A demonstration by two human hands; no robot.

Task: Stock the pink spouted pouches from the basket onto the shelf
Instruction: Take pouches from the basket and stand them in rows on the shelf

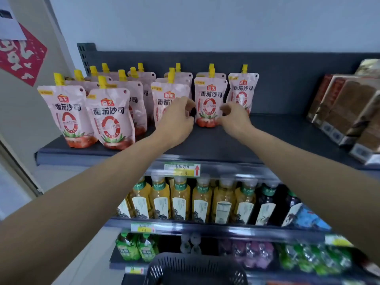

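Shelf: dark top shelf [277, 128], carrying all the goods below.
Pink spouted pouches [111, 118]: upright in rows across the shelf's left and middle, yellow caps up.
Brown boxes [345, 105]: leaning in a row at the shelf's right end.
Bottles [201, 200]: yellow drinks lined up one level down.
Basket [185, 268]: black, at the lower edge, contents hidden.
Front pouch [209, 99]: upright between both hands.
Left hand [176, 120]: fingers loosely curled, gripping nothing, just beside that pouch's left edge.
Right hand [235, 118]: fingers curled at its right edge; contact unclear.
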